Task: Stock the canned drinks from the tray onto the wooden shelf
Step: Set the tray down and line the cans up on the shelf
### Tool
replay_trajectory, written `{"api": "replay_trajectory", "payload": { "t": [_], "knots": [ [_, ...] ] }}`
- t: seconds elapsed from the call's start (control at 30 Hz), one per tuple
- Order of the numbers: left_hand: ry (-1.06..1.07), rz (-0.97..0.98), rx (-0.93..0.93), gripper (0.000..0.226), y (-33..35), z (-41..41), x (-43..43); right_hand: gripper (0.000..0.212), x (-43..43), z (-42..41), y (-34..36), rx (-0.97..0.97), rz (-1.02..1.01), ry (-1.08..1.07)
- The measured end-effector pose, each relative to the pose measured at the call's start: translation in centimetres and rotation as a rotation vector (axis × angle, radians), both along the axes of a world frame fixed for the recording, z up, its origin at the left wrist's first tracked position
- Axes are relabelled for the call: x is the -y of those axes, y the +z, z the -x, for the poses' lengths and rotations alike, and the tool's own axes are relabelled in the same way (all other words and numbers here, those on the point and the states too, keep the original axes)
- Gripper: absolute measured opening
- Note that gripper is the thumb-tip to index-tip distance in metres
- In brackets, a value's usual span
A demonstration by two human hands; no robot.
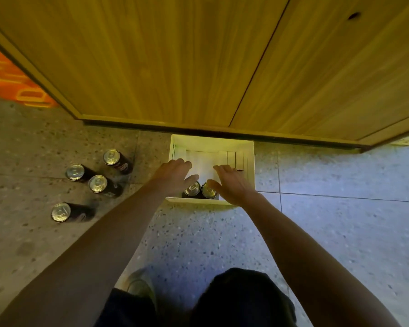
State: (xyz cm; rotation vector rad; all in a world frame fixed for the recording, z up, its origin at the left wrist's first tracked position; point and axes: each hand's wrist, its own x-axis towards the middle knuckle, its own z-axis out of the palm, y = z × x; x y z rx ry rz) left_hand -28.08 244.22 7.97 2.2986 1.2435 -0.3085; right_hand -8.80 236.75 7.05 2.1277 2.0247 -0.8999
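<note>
Two cans (192, 188) (208, 190) stand in the tray (210, 144) between both hands (175, 173) (232, 185).

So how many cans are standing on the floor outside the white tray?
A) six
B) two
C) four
C: four dark cans stand upright on the speckled floor, to the left of the white tray.

The speckled floor (198, 244) bears a white tray (210, 143) and four standing cans (97, 183).
</note>
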Motion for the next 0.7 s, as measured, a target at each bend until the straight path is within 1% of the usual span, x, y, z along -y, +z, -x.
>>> {"api": "replay_trajectory", "payload": {
  "t": [0.17,0.3,0.43,0.57,0.7],
  "knots": [
    [-0.005,0.005,0.078,0.049,-3.3,0.5,0.8,0.058,1.0,0.0,-4.0,-0.086,-0.013,0.004],
    [-0.049,-0.035,0.096,0.04,-4.3,0.3,1.5,0.063,1.5,0.3,-5.2,-0.15,-0.033,-0.01],
    [-0.066,-0.046,0.154,0.037,-5.2,-0.1,2.1,0.067,1.9,0.7,-5.8,-0.209,-0.03,-0.027],
    [-0.043,-0.003,0.184,0.041,-5.9,-0.2,2.4,0.064,1.9,0.7,-5.9,-0.223,-0.034,-0.022],
    [-0.017,0.026,0.216,0.041,-6.3,0.0,2.5,0.058,1.9,0.2,-5.8,-0.183,-0.035,0.006]
  ]
}}
